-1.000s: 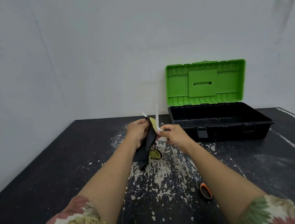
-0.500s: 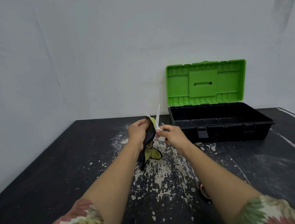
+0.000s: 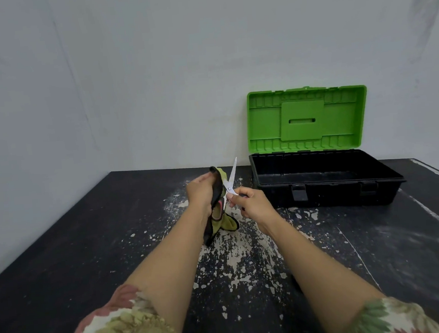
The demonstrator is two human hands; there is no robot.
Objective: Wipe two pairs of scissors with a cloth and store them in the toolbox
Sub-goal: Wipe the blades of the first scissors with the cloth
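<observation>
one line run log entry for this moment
step: wiping scissors | left hand: holds cloth on blade | right hand: grips scissors handle | toolbox: open, nothing seen inside

My two hands meet above the middle of the table — the left hand holds the cloth, the right hand just beside it holds the scissors, blade tilted upward between them. The toolbox sits behind and to the right, lid upright against the wall.
</observation>
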